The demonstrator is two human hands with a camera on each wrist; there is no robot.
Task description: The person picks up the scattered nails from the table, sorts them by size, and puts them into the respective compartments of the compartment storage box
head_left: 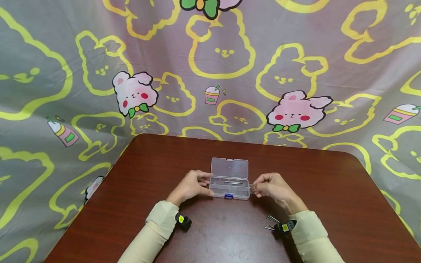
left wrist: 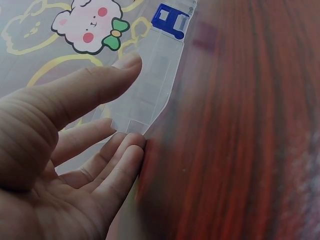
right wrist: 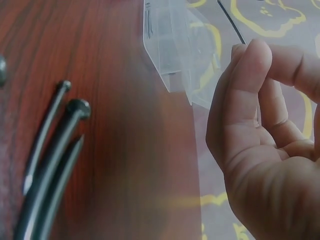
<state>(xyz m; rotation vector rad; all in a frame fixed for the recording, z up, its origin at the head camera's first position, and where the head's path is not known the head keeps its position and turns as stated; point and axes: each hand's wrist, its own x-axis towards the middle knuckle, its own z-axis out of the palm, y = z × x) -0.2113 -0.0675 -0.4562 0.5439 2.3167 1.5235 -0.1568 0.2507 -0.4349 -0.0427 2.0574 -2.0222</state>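
A clear plastic box (head_left: 239,193) with a blue latch (head_left: 228,196) stands on the table, its lid (head_left: 229,168) raised at the back. Several metal nails (head_left: 231,182) lie in its rear compartment. My left hand (head_left: 194,185) rests at the box's left end, fingers toward the back corner and thumb by the front one. In the left wrist view, fingertips (left wrist: 134,145) touch the box's end. By the right end, my right hand (head_left: 271,187) pinches a thin dark nail (right wrist: 232,22) between thumb and fingers; its lower part is hidden by them.
More nails (right wrist: 55,155) lie loose on the brown table (head_left: 210,233) beside my right wrist, some with flat heads. Behind the table's far edge hangs a patterned cloth (head_left: 177,54). Each wrist carries a small black camera (head_left: 183,221).
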